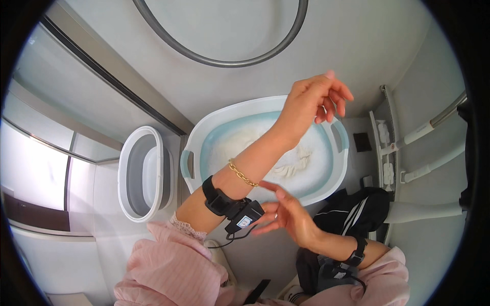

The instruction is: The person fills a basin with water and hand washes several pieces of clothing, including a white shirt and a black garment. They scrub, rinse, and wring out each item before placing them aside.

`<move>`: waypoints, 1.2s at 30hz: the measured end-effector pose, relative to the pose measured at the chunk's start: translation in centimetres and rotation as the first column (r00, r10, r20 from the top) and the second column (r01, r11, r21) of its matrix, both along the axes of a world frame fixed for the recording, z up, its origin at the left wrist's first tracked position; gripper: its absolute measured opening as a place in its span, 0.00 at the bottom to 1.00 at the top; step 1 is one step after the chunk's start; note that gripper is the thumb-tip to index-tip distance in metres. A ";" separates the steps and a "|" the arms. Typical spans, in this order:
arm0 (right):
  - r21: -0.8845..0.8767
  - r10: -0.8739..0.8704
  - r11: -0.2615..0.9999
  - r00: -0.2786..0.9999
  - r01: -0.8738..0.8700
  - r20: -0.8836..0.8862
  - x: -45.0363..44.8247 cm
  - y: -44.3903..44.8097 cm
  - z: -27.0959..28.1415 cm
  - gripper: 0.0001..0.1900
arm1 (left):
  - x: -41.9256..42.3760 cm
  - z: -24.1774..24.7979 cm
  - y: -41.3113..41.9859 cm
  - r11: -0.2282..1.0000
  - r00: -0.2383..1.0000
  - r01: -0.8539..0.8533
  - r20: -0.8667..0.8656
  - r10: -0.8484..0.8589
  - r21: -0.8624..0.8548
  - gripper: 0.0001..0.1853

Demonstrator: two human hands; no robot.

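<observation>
My left hand point(316, 95) is raised over the far right side of a white and pale-blue plastic tub point(214, 114), its fingers loosely bent around nothing. On that forearm are a gold chain bracelet point(242, 175) and a black strap with a small wired device point(245, 216). My right hand point(289, 220) is beside that forearm, fingers spread. One fingertip meets the end of the bracelet; whether it touches or only overlaps in view I cannot tell. In the tub, off-white cloth point(294, 164) lies in foamy water, partly hidden beneath my left arm.
An oval white and grey bucket point(139, 174) stands left of the tub. Black clothing with white stripes point(354, 212) hangs at the right, near white pipes point(425, 212) and a wall rack point(386, 153). A grey hose point(229, 63) loops beyond the tub. Glass door framing point(115, 91) runs along the left.
</observation>
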State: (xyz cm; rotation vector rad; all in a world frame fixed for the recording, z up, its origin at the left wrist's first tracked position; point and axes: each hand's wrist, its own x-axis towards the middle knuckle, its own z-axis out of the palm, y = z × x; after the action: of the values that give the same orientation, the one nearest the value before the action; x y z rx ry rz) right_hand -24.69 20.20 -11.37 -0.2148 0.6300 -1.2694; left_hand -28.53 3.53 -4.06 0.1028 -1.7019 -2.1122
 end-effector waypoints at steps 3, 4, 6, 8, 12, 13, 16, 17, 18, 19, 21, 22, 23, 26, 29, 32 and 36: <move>-0.074 0.007 0.996 0.913 -0.041 -0.408 -2.0 -1.9 -4.8 0.27 | -0.6 -0.3 0.1 0.978 0.996 0.048 -0.079 -0.033 0.203 0.23; -0.076 0.032 0.993 0.850 -0.085 -0.525 -2.5 -2.7 -5.4 0.26 | -0.5 -0.3 0.2 0.961 0.994 0.066 -0.099 -0.040 0.268 0.22; 0.022 0.179 0.983 0.934 -0.181 -0.310 -3.0 -3.6 -4.3 0.22 | -0.8 -0.2 1.2 0.919 0.987 0.135 -0.127 -0.093 0.371 0.22; 0.017 0.339 0.940 0.930 -0.340 -0.144 -2.9 -4.2 -4.2 0.21 | -0.8 0.1 2.7 0.869 0.980 0.193 -0.140 -0.145 0.455 0.23; -0.102 0.540 0.838 0.842 -0.537 0.000 -4.6 -4.2 -5.7 0.17 | -1.5 -0.4 7.6 0.775 0.930 0.365 -0.160 -0.331 0.517 0.28; -0.131 0.578 0.808 0.816 -0.574 -0.013 -4.9 -3.9 -5.5 0.16 | -0.8 -0.1 8.9 0.772 0.911 0.405 -0.140 -0.388 0.490 0.30; -0.166 0.650 0.744 0.758 -0.647 -0.043 -5.3 -3.3 -5.5 0.15 | 0.4 -1.3 12.7 0.706 0.821 0.547 -0.126 -0.556 0.449 0.32; -0.141 0.654 0.742 0.754 -0.656 -0.065 -5.4 -3.0 -5.1 0.14 | 0.7 -1.4 14.0 0.682 0.795 0.594 -0.186 -0.577 0.427 0.32; -0.137 0.669 0.728 0.740 -0.671 -0.069 -5.1 -2.8 -5.6 0.14 | 1.0 -2.0 15.1 0.670 0.780 0.618 -0.219 -0.586 0.411 0.32; -0.129 0.680 0.720 0.730 -0.682 -0.068 -4.8 -3.2 -6.0 0.13 | 1.1 -2.4 15.9 0.662 0.768 0.639 -0.269 -0.581 0.393 0.31; -0.117 0.706 0.695 0.704 -0.709 -0.072 -4.2 -4.0 -6.9 0.13 | 1.3 -2.6 16.8 0.676 0.757 0.653 -0.292 -0.584 0.341 0.31; -0.111 0.717 0.686 0.694 -0.720 -0.068 -3.9 -4.3 -7.5 0.12 | 1.3 -2.8 17.2 0.681 0.750 0.661 -0.305 -0.587 0.315 0.31; -0.111 0.727 0.676 0.684 -0.729 -0.062 -3.6 -4.6 -7.7 0.12 | 1.5 -2.6 17.4 0.680 0.766 0.643 -0.276 -0.581 0.352 0.31; -0.121 0.737 0.665 0.674 -0.737 -0.052 -3.1 -4.6 -8.3 0.10 | 1.2 -2.4 18.5 0.651 0.733 0.680 -0.343 -0.588 0.338 0.31; -0.077 0.717 0.648 0.641 -0.757 -0.275 -2.4 -5.8 -6.4 0.08 | 1.8 -2.4 19.6 0.599 0.716 0.698 -0.365 -0.596 0.393 0.31; -0.086 0.567 0.701 0.627 -0.708 -0.534 -2.3 -7.3 -3.9 0.07 | 2.5 -3.4 19.9 0.591 0.722 0.687 -0.300 -0.624 0.423 0.31; -0.147 0.237 0.845 0.608 -0.513 -0.758 -4.2 -7.5 -1.9 0.08 | 3.0 -4.5 19.8 0.533 0.705 0.690 -0.286 -0.649 0.490 0.32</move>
State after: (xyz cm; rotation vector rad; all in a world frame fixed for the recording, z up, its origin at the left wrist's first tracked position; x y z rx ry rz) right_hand -28.87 12.70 -13.29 -1.1512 0.9550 -0.8234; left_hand -25.50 23.36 -8.52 -0.5543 -1.0665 -3.1087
